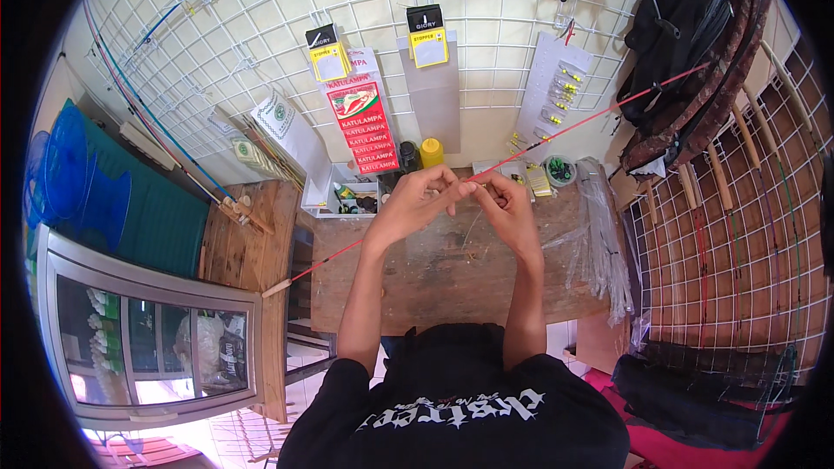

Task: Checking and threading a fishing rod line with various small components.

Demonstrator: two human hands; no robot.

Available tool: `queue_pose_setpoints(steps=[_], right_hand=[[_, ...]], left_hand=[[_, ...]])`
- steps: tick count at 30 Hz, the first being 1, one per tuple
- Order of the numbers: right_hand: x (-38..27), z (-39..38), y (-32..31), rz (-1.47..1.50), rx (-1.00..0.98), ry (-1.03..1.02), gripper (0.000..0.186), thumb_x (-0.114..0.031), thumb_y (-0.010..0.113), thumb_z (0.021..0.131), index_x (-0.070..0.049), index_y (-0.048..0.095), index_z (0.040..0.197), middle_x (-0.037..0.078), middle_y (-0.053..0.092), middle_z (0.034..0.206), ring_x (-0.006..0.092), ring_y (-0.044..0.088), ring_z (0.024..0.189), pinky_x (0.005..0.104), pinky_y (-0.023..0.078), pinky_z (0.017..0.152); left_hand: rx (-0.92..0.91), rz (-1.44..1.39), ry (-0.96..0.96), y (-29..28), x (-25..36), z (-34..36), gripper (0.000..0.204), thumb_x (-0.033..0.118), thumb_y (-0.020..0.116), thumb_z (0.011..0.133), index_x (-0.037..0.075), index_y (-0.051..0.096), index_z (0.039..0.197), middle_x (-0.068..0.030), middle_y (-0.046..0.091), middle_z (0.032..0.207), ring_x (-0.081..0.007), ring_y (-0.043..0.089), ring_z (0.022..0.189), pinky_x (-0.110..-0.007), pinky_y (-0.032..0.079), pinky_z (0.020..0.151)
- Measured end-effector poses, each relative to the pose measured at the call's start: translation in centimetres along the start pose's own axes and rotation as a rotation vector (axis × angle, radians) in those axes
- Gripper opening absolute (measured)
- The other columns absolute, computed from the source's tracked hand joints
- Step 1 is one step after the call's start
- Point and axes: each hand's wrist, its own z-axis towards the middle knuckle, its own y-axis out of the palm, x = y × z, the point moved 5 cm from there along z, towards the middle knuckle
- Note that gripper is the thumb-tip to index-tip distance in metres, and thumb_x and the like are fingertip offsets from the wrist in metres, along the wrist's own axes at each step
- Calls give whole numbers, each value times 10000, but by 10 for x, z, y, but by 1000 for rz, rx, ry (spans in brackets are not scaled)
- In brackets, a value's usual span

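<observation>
A thin red fishing rod (599, 117) slants across in front of me above the wooden table. Its pale handle (276, 288) points to the lower left, and its thin end reaches the upper right. My left hand (415, 207) is closed, pinching the rod near its middle. Right beside it, my right hand (507, 214) has thumb and fingers pinched together at the rod. Whether a fine line also lies between these fingertips is too small to tell. A faint thin strand (470, 234) shows just below the hands.
The wooden table (408, 282) bears a white box of small items (356, 214), a yellow bottle (432, 153), a round tub (560, 171) and clear plastic sleeves (599, 247). Behind, a white wire grid (261, 0) holds packets and reels. A glass cabinet (152, 274) stands left.
</observation>
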Motion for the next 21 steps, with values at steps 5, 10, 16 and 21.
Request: queue_pose_setpoints(steps=[5, 10, 16, 21], right_hand=[[-5, -2, -5, 12, 9, -6, 136, -134, 615, 913, -7, 653, 945, -106, 357, 592, -4, 290, 544, 205, 218, 470], [7, -10, -33, -93, -25, 160, 130, -133, 649, 884, -6, 667, 904, -86, 491, 632, -6, 376, 572, 185, 281, 497], [6, -38, -108, -230, 124, 144, 162, -153, 656, 877, 4, 679, 909, -28, 609, 728, 25, 485, 656, 209, 371, 595], [13, -62, -154, -43, 295, 123, 161, -151, 638, 883, 9, 663, 888, 11, 639, 802, 52, 519, 759, 226, 391, 706]], left_hand=[[4, 27, 62, 2, -4, 6, 179, 219, 639, 904, 50, 591, 867, 48, 569, 613, 1, 393, 520, -192, 259, 466], [128, -85, 116, -13, -17, 7, 223, 189, 666, 880, 18, 547, 800, 48, 498, 563, -2, 341, 534, -220, 246, 473], [232, -110, 197, -23, 2, 5, 202, 42, 629, 864, 42, 463, 749, 85, 427, 565, 18, 316, 534, -195, 237, 472], [218, -111, 211, -29, 1, 4, 196, 29, 619, 861, 42, 461, 745, 88, 415, 564, 23, 318, 539, -191, 230, 471]])
